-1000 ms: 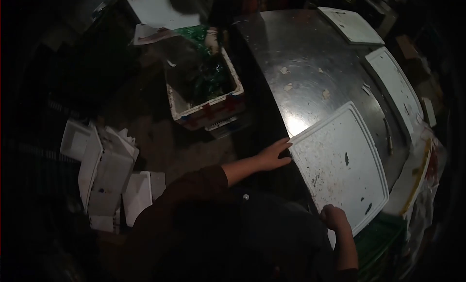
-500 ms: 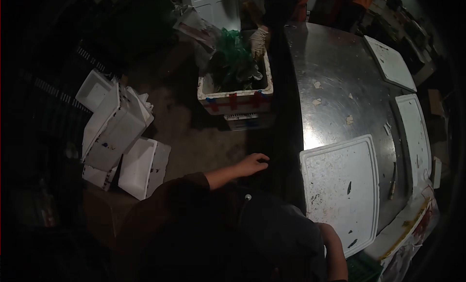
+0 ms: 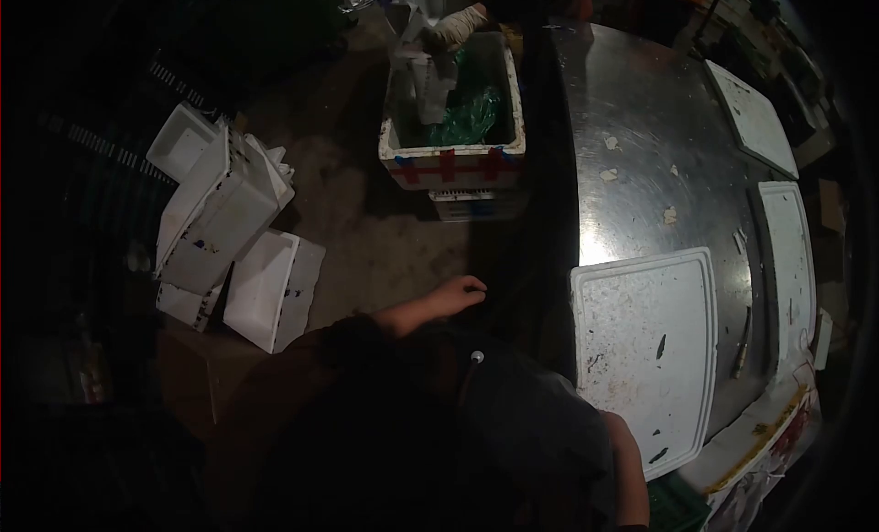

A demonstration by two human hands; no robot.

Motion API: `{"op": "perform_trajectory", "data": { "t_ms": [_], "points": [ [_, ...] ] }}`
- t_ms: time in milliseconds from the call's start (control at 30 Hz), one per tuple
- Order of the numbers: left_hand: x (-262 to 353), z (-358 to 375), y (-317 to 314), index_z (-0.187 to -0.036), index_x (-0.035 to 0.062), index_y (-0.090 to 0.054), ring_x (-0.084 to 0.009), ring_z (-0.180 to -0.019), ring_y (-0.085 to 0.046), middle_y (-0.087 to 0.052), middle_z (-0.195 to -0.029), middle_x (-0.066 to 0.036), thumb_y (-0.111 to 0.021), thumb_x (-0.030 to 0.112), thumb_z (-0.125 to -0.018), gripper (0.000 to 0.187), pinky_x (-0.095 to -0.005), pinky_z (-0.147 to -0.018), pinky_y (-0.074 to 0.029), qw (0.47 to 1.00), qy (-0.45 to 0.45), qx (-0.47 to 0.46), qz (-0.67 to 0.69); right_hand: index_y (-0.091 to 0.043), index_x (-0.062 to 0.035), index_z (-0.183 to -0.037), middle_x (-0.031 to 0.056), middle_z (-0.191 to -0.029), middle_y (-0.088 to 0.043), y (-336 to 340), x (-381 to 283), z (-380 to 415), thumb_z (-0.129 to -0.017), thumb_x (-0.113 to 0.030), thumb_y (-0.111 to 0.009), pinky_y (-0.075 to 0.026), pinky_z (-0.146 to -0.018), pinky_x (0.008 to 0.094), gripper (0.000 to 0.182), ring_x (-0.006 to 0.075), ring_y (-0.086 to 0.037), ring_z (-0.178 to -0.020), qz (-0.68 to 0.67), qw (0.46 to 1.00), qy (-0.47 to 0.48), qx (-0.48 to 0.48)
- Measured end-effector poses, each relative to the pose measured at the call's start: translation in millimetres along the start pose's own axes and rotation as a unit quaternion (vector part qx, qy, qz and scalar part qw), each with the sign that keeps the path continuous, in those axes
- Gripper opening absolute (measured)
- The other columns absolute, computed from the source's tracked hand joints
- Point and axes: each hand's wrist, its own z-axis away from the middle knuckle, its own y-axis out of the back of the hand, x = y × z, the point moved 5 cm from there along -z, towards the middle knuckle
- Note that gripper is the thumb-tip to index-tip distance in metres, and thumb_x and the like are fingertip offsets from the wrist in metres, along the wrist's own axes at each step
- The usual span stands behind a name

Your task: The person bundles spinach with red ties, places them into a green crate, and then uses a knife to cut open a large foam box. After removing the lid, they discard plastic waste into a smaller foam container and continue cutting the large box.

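Note:
My left hand (image 3: 455,296) hangs over the dark floor just left of the steel table (image 3: 641,147). Its fingers are loosely apart and hold nothing. Nearest to it is the white cutting board (image 3: 645,349), which lies flat on the table's near end, speckled with dark bits. The hand does not touch the board. Only my right forearm (image 3: 627,463) shows, beside the board's near corner. The right hand itself is cut off at the bottom of the picture.
Two more white boards (image 3: 755,115) (image 3: 787,257) lie along the table's right side, with a thin tool (image 3: 743,340) between them and my board. A red-taped foam box (image 3: 453,161) with green plastic stands on the floor; another person's gloved hand (image 3: 453,24) reaches over it. Foam boxes (image 3: 220,221) are piled at left.
My left hand came off the board's far corner and dropped beside the table. My right hand let go of the board's near edge and left the picture. The gloved hand rose above the box.

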Motion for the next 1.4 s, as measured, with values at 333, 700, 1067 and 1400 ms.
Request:
{"op": "perform_trajectory", "data": {
  "t_ms": [333,700,1067,1400],
  "points": [
    [-13.1,-12.3,-2.1,-0.105,0.0052,-0.063,-0.0201,-0.092,-0.058,-0.063,-0.100,-0.010,-0.062,0.027,-0.081,0.033,-0.0307,-0.080,-0.046,0.998,-0.047,0.001,-0.037,-0.065,-0.0053,-0.092,0.0209,-0.091,-0.063,6.4,-13.0,6.0,-0.072,-0.026,-0.061,-0.047,-0.078,0.0408,0.029,0.0372,-0.059,-0.092,0.041,0.999,0.019,0.004],
    [-30.0,-25.1,-5.6,-0.106,0.0054,-0.062,-0.0178,-0.083,-0.059,-0.063,-0.094,-0.009,-0.062,0.029,-0.081,0.034,-0.0303,-0.073,-0.047,0.998,-0.043,-0.010,-0.043,-0.064,-0.0066,-0.099,0.0208,-0.097,-0.063,-13.7,29.6,-18.3,-0.072,-0.029,-0.061,-0.047,-0.080,0.0401,0.035,0.0367,-0.058,-0.096,0.040,0.998,0.038,-0.003],
    [-15.9,-25.8,-4.2,-0.112,0.0049,-0.059,-0.0173,-0.093,-0.058,-0.063,-0.099,-0.008,-0.059,0.030,-0.084,0.038,-0.0304,-0.081,-0.046,0.994,-0.071,-0.026,-0.085,-0.064,-0.0072,-0.099,0.0199,-0.096,-0.063,-10.6,16.1,-14.2,-0.070,-0.030,-0.063,-0.047,-0.079,0.0409,0.037,0.0365,-0.059,-0.095,0.072,0.993,0.072,-0.057],
    [60.3,-18.7,9.0,-0.119,0.0086,-0.055,-0.0127,-0.087,-0.054,-0.059,-0.103,-0.005,-0.057,0.029,-0.087,0.038,-0.0292,-0.075,-0.046,0.996,-0.057,-0.041,-0.056,-0.066,-0.0072,-0.090,0.0188,-0.091,-0.064,-29.8,29.3,-29.4,-0.072,-0.025,-0.058,-0.049,-0.073,0.0420,0.026,0.0353,-0.062,-0.088,0.123,0.985,0.090,-0.080]
  ]
}}
